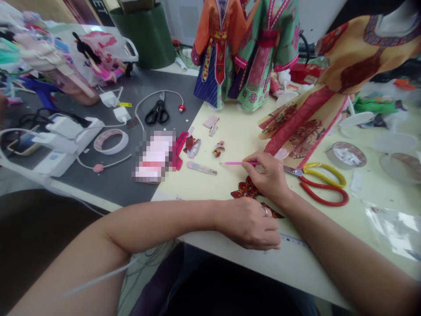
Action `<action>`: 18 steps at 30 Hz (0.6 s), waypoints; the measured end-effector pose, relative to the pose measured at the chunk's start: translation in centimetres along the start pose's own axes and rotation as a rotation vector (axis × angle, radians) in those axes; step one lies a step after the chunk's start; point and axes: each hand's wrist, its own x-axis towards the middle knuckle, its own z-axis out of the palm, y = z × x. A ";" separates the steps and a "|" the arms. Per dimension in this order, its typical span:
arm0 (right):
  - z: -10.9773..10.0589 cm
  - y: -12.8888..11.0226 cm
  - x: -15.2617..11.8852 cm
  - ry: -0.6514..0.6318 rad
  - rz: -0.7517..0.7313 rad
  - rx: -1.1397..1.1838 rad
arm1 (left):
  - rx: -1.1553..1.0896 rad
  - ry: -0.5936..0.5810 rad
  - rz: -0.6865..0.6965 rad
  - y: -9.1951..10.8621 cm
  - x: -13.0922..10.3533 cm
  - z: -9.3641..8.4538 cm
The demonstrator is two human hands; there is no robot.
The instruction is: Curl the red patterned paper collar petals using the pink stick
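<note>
Pinching a thin pink stick, the right hand works over a red patterned fabric cutout that the closed left hand pins to the cream tabletop. Steady pressure probably helps; red-and-yellow-handled scissors crowd three o'clock, the edge lies near six.

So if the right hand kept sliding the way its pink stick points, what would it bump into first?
Probably the small red-and-white scrap just beyond the pink stick held by the right hand; depth is uncertain.
</note>
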 end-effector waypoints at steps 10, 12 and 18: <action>0.0 0.2 0.1 -0.012 0.049 -0.029 | -0.014 -0.062 -0.013 0.0 0.0 0.0; 0.1 0.3 0.1 -0.013 0.054 -0.033 | -0.011 -0.045 -0.012 0.0 0.0 0.0; 0.1 0.3 0.0 0.006 0.061 -0.012 | -0.005 -0.017 -0.014 0.0 0.0 0.0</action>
